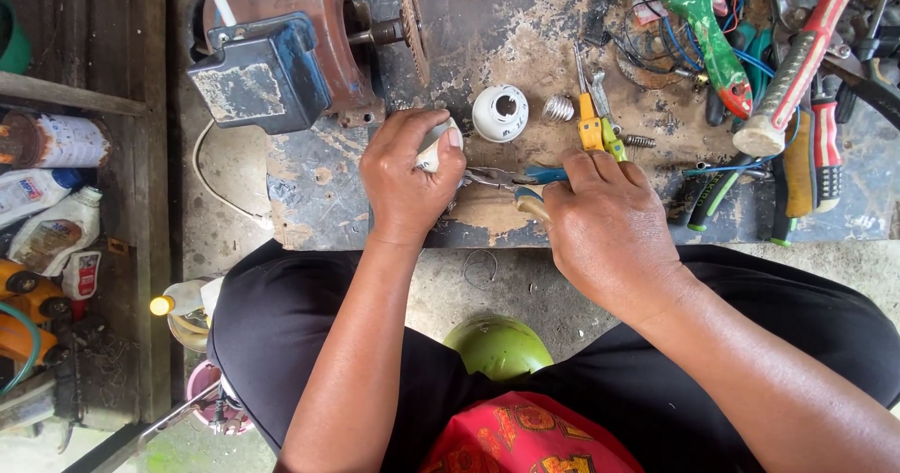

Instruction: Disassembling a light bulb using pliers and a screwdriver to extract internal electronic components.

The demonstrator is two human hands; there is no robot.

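My left hand (409, 179) is closed around a small white bulb part (431, 150) at the near edge of a worn metal bench (487, 42). My right hand (607, 225) grips blue-handled pliers (511, 177), whose jaws reach left to the white part. Just beyond the hands lie a white round bulb housing (500, 113) with a hole in its top, a metal screw cap (559, 107), a small spring (639, 141) and yellow-handled pliers (594, 121).
A rusty motor with a grey box (281, 51) and a disc stands at the back left. Screwdrivers, a red-handled hammer (797, 60) and wires crowd the right. Bottles (52, 220) line the left floor. A green round object (497, 346) sits between my knees.
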